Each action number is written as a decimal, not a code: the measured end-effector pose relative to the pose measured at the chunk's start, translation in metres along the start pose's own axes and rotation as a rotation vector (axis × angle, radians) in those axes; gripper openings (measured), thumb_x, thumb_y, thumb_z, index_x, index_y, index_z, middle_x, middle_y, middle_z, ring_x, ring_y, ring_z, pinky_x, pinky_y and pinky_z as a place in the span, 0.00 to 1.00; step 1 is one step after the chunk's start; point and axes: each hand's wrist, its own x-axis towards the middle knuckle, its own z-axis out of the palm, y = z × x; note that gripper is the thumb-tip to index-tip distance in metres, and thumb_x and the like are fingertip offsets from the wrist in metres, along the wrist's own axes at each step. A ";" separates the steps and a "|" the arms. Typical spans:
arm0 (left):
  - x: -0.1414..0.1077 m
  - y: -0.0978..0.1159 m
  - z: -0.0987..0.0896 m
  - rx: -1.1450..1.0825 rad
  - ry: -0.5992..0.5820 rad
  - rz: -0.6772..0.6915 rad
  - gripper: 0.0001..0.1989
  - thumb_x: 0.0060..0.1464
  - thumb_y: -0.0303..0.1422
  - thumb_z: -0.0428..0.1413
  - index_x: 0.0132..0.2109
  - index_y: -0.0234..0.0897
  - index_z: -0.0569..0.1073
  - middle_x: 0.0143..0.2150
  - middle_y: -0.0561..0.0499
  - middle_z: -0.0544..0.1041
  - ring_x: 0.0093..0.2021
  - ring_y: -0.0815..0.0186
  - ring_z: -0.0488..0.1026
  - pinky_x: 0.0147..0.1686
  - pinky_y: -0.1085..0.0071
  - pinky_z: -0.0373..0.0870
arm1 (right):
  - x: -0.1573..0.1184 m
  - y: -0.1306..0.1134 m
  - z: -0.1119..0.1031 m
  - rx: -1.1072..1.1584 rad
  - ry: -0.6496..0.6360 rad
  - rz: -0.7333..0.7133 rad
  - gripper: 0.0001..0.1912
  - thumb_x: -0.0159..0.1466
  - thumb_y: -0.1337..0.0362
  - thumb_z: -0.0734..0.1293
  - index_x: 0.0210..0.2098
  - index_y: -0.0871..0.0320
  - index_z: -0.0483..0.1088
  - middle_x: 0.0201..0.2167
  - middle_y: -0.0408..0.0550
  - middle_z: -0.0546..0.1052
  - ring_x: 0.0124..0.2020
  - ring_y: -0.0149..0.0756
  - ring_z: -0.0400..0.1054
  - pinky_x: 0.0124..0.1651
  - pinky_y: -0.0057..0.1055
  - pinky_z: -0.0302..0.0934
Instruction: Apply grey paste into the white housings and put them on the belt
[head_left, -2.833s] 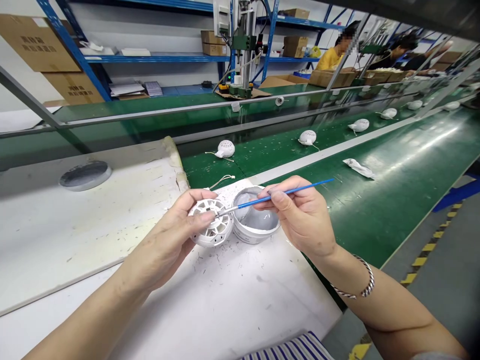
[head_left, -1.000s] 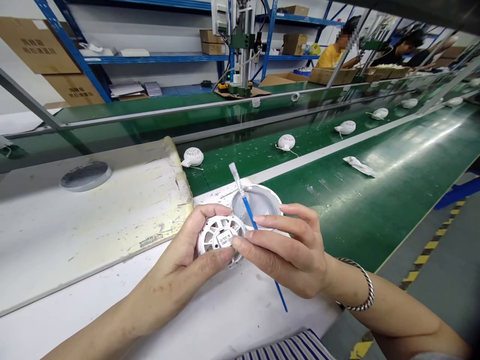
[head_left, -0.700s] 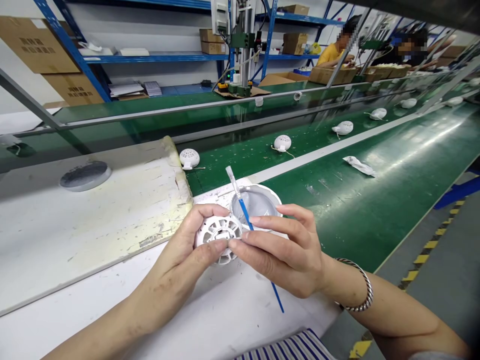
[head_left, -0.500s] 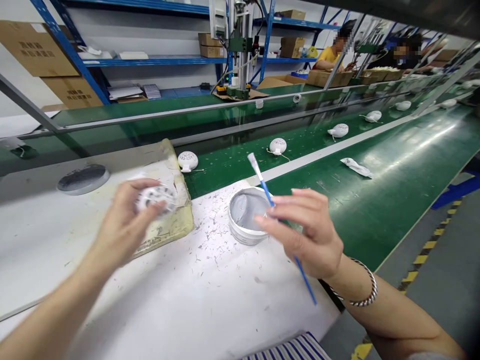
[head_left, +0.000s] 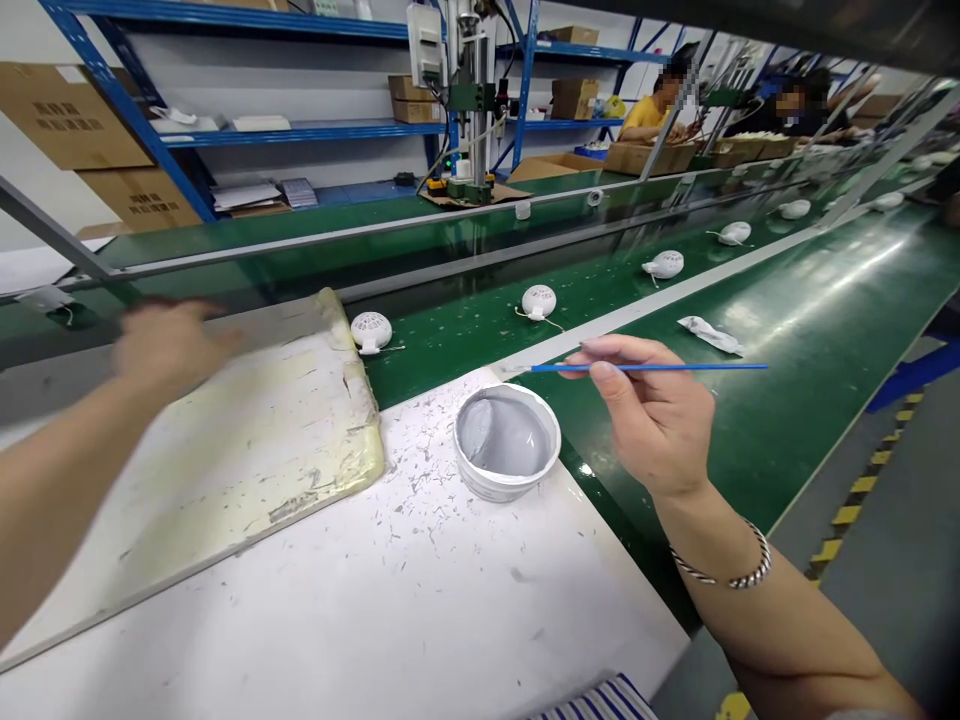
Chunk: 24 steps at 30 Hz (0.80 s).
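My right hand [head_left: 664, 420] pinches a thin paintbrush [head_left: 697, 367] with a blue handle, held nearly level, its pale bristles pointing left. Below the bristles and a little to the left stands an open white tub [head_left: 504, 490] of grey paste. My left hand [head_left: 172, 345] reaches over the far part of a paint-stained white board [head_left: 247, 470]. Motion smears its fingers, and whether it holds anything cannot be made out. A round white vented housing [head_left: 371, 332] with a short wire sits on the green belt just past the board's right corner.
Several similar white housings [head_left: 538, 302] are spaced along the green belt [head_left: 450, 345]. A small white packet [head_left: 711, 336] lies on the green table at right. Grey flecks dot the white sheet [head_left: 420, 560]. A drill press [head_left: 472, 110] stands behind, and two people sit farther along.
My left hand has swung left and away across the board; the round white part it held no longer shows. My right hand has turned the paintbrush from steep to level. The belt's housings have shifted slightly left.
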 end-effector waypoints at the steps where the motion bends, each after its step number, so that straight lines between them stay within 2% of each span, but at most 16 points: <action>1: 0.013 0.011 0.019 0.068 0.024 0.001 0.34 0.50 0.53 0.58 0.57 0.35 0.67 0.61 0.50 0.65 0.68 0.37 0.42 0.59 0.53 0.53 | 0.000 -0.001 -0.001 0.022 -0.008 0.022 0.08 0.67 0.67 0.66 0.44 0.51 0.75 0.37 0.42 0.79 0.36 0.32 0.77 0.42 0.31 0.75; 2: 0.026 0.023 0.040 0.124 0.036 0.000 0.36 0.50 0.55 0.56 0.59 0.35 0.67 0.62 0.49 0.62 0.68 0.35 0.44 0.60 0.49 0.49 | 0.000 -0.001 -0.002 0.040 -0.021 0.041 0.07 0.67 0.67 0.66 0.42 0.52 0.75 0.36 0.42 0.79 0.36 0.32 0.77 0.42 0.31 0.75; 3: 0.038 0.034 0.061 0.165 0.017 0.021 0.37 0.51 0.56 0.55 0.61 0.37 0.67 0.63 0.50 0.62 0.68 0.38 0.48 0.60 0.50 0.50 | 0.000 -0.001 -0.003 0.048 -0.040 0.055 0.06 0.67 0.67 0.66 0.41 0.52 0.75 0.36 0.42 0.79 0.36 0.32 0.77 0.42 0.30 0.75; 6: 0.069 0.062 0.118 0.242 0.001 -0.002 0.38 0.41 0.51 0.64 0.56 0.32 0.71 0.63 0.35 0.63 0.65 0.33 0.52 0.58 0.42 0.50 | 0.001 0.001 -0.006 -0.020 -0.127 0.040 0.05 0.68 0.67 0.65 0.40 0.54 0.74 0.36 0.42 0.79 0.38 0.32 0.77 0.43 0.30 0.73; 7: 0.076 0.067 0.130 0.248 -0.005 -0.016 0.36 0.39 0.48 0.66 0.53 0.31 0.73 0.63 0.32 0.63 0.65 0.32 0.52 0.58 0.40 0.49 | 0.001 0.002 -0.007 -0.061 -0.162 0.011 0.05 0.68 0.67 0.65 0.39 0.55 0.74 0.36 0.43 0.79 0.38 0.32 0.76 0.43 0.30 0.73; 9: 0.082 0.070 0.143 0.227 -0.022 -0.032 0.30 0.40 0.44 0.67 0.48 0.32 0.75 0.62 0.31 0.64 0.65 0.33 0.53 0.58 0.37 0.47 | 0.002 0.005 -0.007 -0.124 -0.233 -0.055 0.06 0.68 0.69 0.64 0.39 0.56 0.74 0.36 0.45 0.80 0.39 0.32 0.76 0.43 0.30 0.72; 11: 0.081 0.065 0.141 0.164 -0.030 -0.042 0.24 0.44 0.42 0.66 0.46 0.33 0.75 0.61 0.34 0.65 0.65 0.37 0.54 0.60 0.37 0.47 | 0.002 0.007 -0.006 -0.141 -0.280 -0.104 0.07 0.68 0.70 0.63 0.39 0.57 0.74 0.36 0.46 0.80 0.39 0.32 0.76 0.43 0.30 0.72; 14: 0.070 0.057 0.123 -0.025 -0.013 -0.054 0.22 0.51 0.40 0.63 0.50 0.34 0.72 0.60 0.39 0.66 0.63 0.45 0.58 0.60 0.41 0.53 | 0.002 0.009 -0.004 -0.140 -0.298 -0.111 0.08 0.68 0.70 0.62 0.39 0.58 0.74 0.36 0.46 0.80 0.39 0.32 0.76 0.43 0.29 0.72; 19: 0.033 0.052 0.083 -0.613 0.022 -0.078 0.21 0.59 0.39 0.51 0.55 0.31 0.62 0.61 0.38 0.66 0.55 0.56 0.69 0.51 0.55 0.72 | -0.001 0.010 -0.003 -0.095 -0.321 -0.042 0.08 0.68 0.70 0.63 0.39 0.58 0.74 0.37 0.46 0.79 0.39 0.31 0.76 0.44 0.29 0.72; 21: 0.014 0.048 0.069 -0.824 0.033 -0.079 0.18 0.60 0.38 0.46 0.53 0.32 0.60 0.64 0.39 0.64 0.56 0.61 0.70 0.52 0.62 0.74 | -0.002 0.009 -0.003 -0.045 -0.324 0.013 0.07 0.69 0.68 0.63 0.39 0.57 0.74 0.37 0.45 0.79 0.39 0.31 0.76 0.44 0.29 0.72; 24: -0.017 0.041 0.058 -1.140 0.045 -0.079 0.15 0.59 0.35 0.50 0.51 0.34 0.62 0.63 0.45 0.68 0.59 0.63 0.70 0.55 0.65 0.74 | -0.001 0.009 -0.002 0.105 -0.280 0.160 0.05 0.68 0.66 0.65 0.39 0.56 0.74 0.36 0.44 0.78 0.38 0.31 0.77 0.44 0.30 0.74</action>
